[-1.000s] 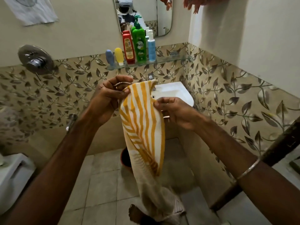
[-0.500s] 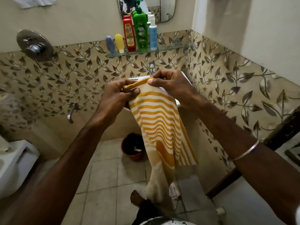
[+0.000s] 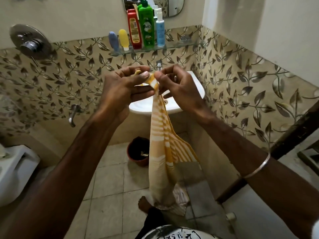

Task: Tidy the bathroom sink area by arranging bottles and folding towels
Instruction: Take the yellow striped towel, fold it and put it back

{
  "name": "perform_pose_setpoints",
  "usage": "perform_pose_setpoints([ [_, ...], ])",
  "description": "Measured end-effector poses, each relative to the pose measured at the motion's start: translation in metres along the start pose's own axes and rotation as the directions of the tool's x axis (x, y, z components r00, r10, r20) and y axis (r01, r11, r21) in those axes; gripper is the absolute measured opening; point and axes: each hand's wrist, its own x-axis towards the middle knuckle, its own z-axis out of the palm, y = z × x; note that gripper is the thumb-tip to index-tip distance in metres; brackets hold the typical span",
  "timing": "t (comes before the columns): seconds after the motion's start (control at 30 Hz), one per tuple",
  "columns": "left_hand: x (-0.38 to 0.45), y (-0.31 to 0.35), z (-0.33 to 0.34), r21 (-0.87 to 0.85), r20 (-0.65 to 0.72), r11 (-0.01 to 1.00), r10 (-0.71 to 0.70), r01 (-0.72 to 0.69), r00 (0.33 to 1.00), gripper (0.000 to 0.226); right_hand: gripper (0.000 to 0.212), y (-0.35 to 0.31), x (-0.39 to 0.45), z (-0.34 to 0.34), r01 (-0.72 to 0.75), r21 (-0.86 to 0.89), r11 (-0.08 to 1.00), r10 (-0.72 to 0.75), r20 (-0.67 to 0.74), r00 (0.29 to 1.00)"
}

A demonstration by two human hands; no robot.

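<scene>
Above white sink (image 3: 198,87): left hand (image 3: 120,88) and right hand (image 3: 179,87) close together, each pinching top edge of yellow-striped towel (image 3: 164,144). Towel hangs bunched toward floor, likely gathering corners for fold. One towel. Five bottles lined up on glass shelf (image 3: 181,44): blue tube (image 3: 113,40), yellow tube (image 3: 124,39), red bottle (image 3: 134,30), green pump bottle (image 3: 146,26), light-blue spray bottle (image 3: 160,30).

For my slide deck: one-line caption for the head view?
Both hands, left hand and right hand, pinch a yellow-striped towel hanging before the sink.
</scene>
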Motion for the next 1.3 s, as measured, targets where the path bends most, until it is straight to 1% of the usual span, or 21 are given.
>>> perform_pose_setpoints([
  [0.07, -0.001, 0.004, 0.001, 0.016, 0.021, 1.0, 0.02, -0.02, 1.0, 0.026, 0.023, 0.002, -0.006, 0.004, -0.056, 0.05, 0.997, 0.051, 0.08, 0.995],
  [0.13, 0.0, 0.007, 0.001, 0.055, 0.023, 0.998, 0.044, -0.045, 0.999, 0.028, 0.027, 0.003, -0.006, 0.009, -0.071, 0.035, 0.997, 0.068, 0.084, 0.994],
  [0.2, 0.0, 0.008, -0.002, 0.097, 0.043, 0.994, 0.04, -0.044, 0.998, 0.026, 0.023, 0.003, -0.005, 0.012, -0.099, 0.075, 0.992, 0.092, 0.09, 0.992],
  [0.27, 0.0, 0.01, -0.008, 0.152, 0.081, 0.988, 0.025, -0.038, 0.996, 0.027, 0.012, 0.002, -0.003, 0.011, -0.129, 0.123, 0.984, 0.111, 0.144, 0.983],
  [0.33, 0.001, 0.011, -0.016, 0.221, 0.117, 0.974, 0.016, -0.042, 0.993, 0.033, 0.007, 0.002, 0.0, 0.009, -0.126, 0.107, 0.986, 0.103, 0.194, 0.976],
  [0.37, 0.001, 0.012, -0.02, 0.273, 0.128, 0.96, 0.033, -0.067, 0.991, 0.033, 0.01, 0.003, 0.001, 0.008, -0.105, 0.08, 0.991, 0.086, 0.208, 0.974],
  [0.4, 0.001, 0.011, -0.024, 0.349, 0.131, 0.93, 0.074, -0.115, 0.989, 0.029, 0.013, 0.003, 0.002, 0.008, -0.079, 0.05, 0.996, 0.066, 0.22, 0.973],
  [0.43, 0.002, 0.009, -0.028, 0.449, 0.125, 0.876, 0.134, -0.177, 0.983, 0.024, 0.015, 0.004, 0.003, 0.009, -0.058, 0.028, 0.998, 0.05, 0.232, 0.971],
  [0.5, 0.005, 0.004, -0.034, 0.632, 0.116, 0.728, 0.248, -0.264, 0.962, 0.017, 0.015, 0.005, 0.004, 0.011, -0.045, 0.021, 0.999, 0.038, 0.254, 0.966],
  [0.53, 0.006, 0.002, -0.036, 0.682, 0.115, 0.674, 0.285, -0.284, 0.952, 0.017, 0.015, 0.006, 0.004, 0.013, -0.055, 0.036, 0.998, 0.043, 0.264, 0.964],
  [0.57, 0.008, 0.001, -0.038, 0.701, 0.115, 0.647, 0.31, -0.299, 0.944, 0.016, 0.015, 0.006, 0.004, 0.015, -0.067, 0.056, 0.996, 0.049, 0.273, 0.961],
  [0.6, 0.009, 0.0, -0.04, 0.698, 0.116, 0.648, 0.317, -0.304, 0.941, 0.016, 0.013, 0.007, 0.004, 0.017, -0.074, 0.072, 0.995, 0.051, 0.282, 0.958],
  [0.63, 0.01, 0.001, -0.041, 0.667, 0.113, 0.685, 0.295, -0.293, 0.949, 0.015, 0.011, 0.008, 0.004, 0.018, -0.074, 0.077, 0.994, 0.049, 0.291, 0.955],
  [0.7, 0.01, 0.002, -0.043, 0.561, 0.118, 0.798, 0.188, -0.222, 0.975, 0.014, 0.006, 0.009, 0.003, 0.022, -0.065, 0.075, 0.995, 0.039, 0.308, 0.95],
  [0.77, 0.008, 0.001, -0.045, 0.481, 0.122, 0.863, 0.107, -0.153, 0.987, 0.013, 0.006, 0.012, 0.004, 0.024, -0.065, 0.082, 0.995, 0.035, 0.319, 0.947],
  [0.9, 0.007, -0.002, -0.051, 0.498, 0.137, 0.85, 0.119, -0.172, 0.983, 0.007, 0.007, 0.014, 0.005, 0.026, -0.078, 0.118, 0.99, 0.036, 0.321, 0.947],
  [1.03, 0.005, -0.003, -0.054, 0.488, 0.147, 0.854, 0.12, -0.178, 0.982, 0.005, 0.008, 0.016, 0.002, 0.033, -0.114, 0.151, 0.982, 0.052, 0.369, 0.928],
  [1.1, 0.004, -0.003, -0.053, 0.493, 0.113, 0.846, 0.17, -0.204, 0.979, 0.005, 0.016, 0.025, -0.003, 0.036, -0.169, 0.151, 0.974, 0.099, 0.389, 0.916],
  [1.2, 0.003, -0.003, -0.056, 0.507, 0.048, 0.83, 0.239, -0.23, 0.97, 0.007, 0.047, 0.043, -0.016, 0.036, -0.234, 0.135, 0.963, 0.158, 0.42, 0.894],
  [1.23, 0.002, -0.002, -0.058, 0.511, 0.024, 0.829, 0.253, -0.23, 0.967, 0.007, 0.054, 0.05, -0.021, 0.035, -0.253, 0.126, 0.959, 0.178, 0.427, 0.887],
  [1.3, 0.003, -0.001, -0.065, 0.506, -0.033, 0.834, 0.273, -0.219, 0.962, 0.009, 0.053, 0.065, -0.031, 0.032, -0.31, 0.089, 0.947, 0.238, 0.453, 0.859],
])
